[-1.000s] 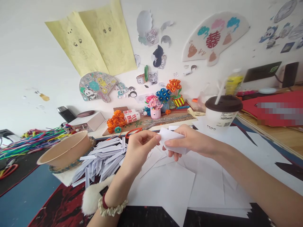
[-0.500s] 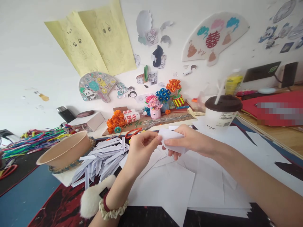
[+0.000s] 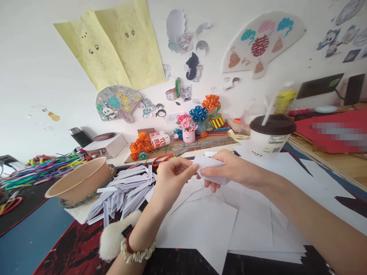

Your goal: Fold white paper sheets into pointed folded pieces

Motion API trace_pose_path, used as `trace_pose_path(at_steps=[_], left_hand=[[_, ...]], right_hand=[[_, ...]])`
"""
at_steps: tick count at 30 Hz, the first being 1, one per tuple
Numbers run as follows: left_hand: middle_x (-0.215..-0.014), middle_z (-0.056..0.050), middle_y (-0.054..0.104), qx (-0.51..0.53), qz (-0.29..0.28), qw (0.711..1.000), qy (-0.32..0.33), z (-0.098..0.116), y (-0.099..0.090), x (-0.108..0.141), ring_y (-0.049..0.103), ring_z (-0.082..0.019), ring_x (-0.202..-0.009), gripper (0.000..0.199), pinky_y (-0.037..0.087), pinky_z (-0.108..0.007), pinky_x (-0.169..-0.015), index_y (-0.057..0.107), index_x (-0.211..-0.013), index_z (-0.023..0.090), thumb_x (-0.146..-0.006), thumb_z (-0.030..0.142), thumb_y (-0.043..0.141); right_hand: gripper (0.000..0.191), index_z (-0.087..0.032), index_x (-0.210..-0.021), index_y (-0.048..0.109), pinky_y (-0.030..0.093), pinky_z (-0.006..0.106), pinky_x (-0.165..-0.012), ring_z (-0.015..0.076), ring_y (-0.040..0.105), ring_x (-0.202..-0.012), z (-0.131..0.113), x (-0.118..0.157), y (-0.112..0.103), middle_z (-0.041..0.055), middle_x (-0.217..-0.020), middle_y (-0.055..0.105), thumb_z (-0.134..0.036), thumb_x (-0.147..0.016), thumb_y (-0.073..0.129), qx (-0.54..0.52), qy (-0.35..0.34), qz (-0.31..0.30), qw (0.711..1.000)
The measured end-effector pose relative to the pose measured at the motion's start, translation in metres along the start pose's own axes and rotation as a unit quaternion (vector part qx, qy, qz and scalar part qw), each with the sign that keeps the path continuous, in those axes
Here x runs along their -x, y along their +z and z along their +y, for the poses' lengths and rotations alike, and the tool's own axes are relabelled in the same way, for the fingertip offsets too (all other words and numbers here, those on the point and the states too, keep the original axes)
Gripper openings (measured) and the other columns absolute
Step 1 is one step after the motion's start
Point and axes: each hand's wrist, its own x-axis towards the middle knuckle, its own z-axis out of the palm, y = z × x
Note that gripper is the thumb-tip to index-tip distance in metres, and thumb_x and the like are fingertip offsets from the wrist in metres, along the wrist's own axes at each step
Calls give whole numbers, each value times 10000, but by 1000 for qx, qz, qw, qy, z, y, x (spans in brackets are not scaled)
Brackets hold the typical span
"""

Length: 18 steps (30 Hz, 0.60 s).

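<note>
A small folded piece of white paper (image 3: 210,168) is held up in both hands over the table. My left hand (image 3: 174,177) pinches its left edge between thumb and fingertips. On the other side, my right hand (image 3: 226,166) grips the paper with the thumb on its near face and the fingers curled behind and below. Flat sheets of white paper (image 3: 200,225) lie overlapping beneath both hands. Left of my left wrist is a pile of folded white paper strips (image 3: 123,191). A scrunchie (image 3: 137,252) circles my left wrist, near a white fluffy object (image 3: 113,238).
A tan bowl-shaped container (image 3: 78,179) stands left of the strips. A lidded cup with a straw (image 3: 271,133) stands at right, beside a red folder (image 3: 335,126). Along the wall are handmade flowers (image 3: 189,126) and orange-handled scissors (image 3: 162,159). Colourful pipe cleaners (image 3: 43,172) lie far left.
Both hands keep the same hold on the folded paper, with almost no movement. The whole view has shifted very slightly.
</note>
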Motion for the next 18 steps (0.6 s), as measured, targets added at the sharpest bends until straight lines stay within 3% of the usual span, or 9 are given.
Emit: trace_pose_path(at_steps=[14, 18], left_hand=[[-601, -8, 616, 3, 16, 1000, 12, 2, 1, 0, 482, -87, -538, 211, 373, -199, -485, 639, -666, 142, -792, 305, 684], [-621, -16, 598, 6, 27, 999, 15, 2, 3, -1, 479, -98, -545, 288, 390, -214, -498, 628, -681, 138, -857, 363, 594]], right_hand=[[236, -140, -831, 698, 518, 242, -579, 126, 640, -577, -2, 2, -1, 47, -730, 703, -368, -774, 721, -27, 13, -12, 999], [238, -133, -829, 693, 520, 243, -573, 124, 637, -570, -2, 2, -2, 49, -741, 699, -365, -778, 712, -34, 7, -7, 999]])
